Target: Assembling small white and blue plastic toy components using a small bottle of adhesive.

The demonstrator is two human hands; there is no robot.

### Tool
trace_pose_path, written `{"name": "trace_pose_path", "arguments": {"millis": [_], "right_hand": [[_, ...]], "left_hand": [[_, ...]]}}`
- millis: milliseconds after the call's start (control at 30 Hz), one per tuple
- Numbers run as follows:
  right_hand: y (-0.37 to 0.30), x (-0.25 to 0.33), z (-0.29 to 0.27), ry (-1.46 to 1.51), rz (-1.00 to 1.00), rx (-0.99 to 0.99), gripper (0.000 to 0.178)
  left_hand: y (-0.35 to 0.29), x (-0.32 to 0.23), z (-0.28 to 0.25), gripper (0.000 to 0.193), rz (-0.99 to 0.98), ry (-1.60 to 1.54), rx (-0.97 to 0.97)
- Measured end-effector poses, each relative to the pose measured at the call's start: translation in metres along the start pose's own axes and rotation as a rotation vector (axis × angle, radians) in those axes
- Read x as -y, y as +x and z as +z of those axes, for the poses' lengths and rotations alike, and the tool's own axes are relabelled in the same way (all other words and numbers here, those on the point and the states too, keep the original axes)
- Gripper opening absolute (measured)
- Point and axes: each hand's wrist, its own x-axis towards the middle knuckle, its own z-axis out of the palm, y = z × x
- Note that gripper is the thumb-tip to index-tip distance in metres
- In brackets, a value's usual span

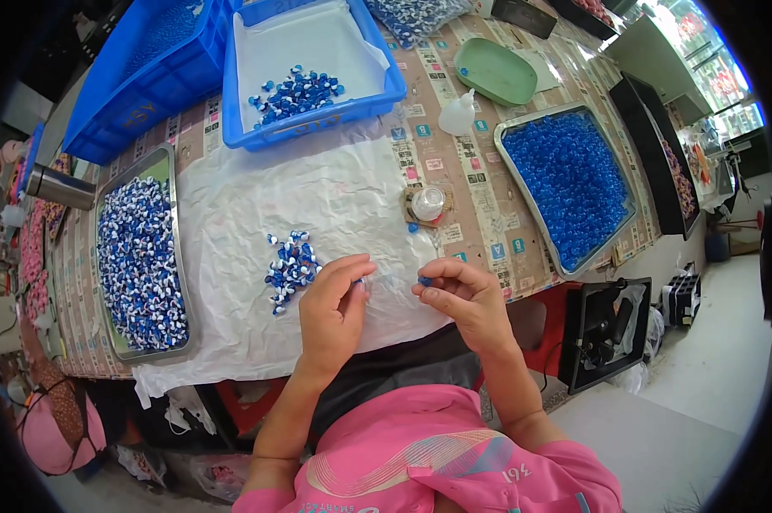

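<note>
Above the near part of the wrinkled white sheet (223,205), my right hand (474,308) pinches a round blue bead (424,280) between thumb and fingertips. My left hand (329,309) is closed in a pinch to its left, with a small bluish piece (359,280) just showing at the fingertips; its exact shape is too small to make out. Beside the left hand lies a loose pile of small blue-and-white pieces (292,267). A small clear container (428,203) stands on a brown pad beyond the right hand, and a single blue bead (413,228) rests by it.
Blue-and-white pieces fill a metal tray (181,282) at left; blue beads fill another (565,270) at right. A blue crate (318,117) at the back holds white-lined blue-and-white pieces. Near it are a white squeeze bottle (457,114), a green tray (510,81) and a steel flask (59,186).
</note>
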Motion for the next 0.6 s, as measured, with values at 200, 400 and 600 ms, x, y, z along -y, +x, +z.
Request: {"name": "trace_pose_path", "arguments": {"millis": [200, 400, 600], "right_hand": [[0.001, -0.004, -0.011, 0.094, 0.14, -0.026, 0.02], [0.003, -0.01, -0.022, 0.099, 0.058, 0.053, 0.021], [0.0, -0.004, -0.024, -0.125, 0.005, 0.005, 0.029]], "left_hand": [[0.0, -0.003, 0.002, 0.033, 0.11, 0.16, -0.045], [-0.002, 0.001, 0.007, 0.036, 0.146, 0.335, -0.037], [0.002, -0.001, 0.007, 0.035, 0.185, 0.405, -0.079]]}}
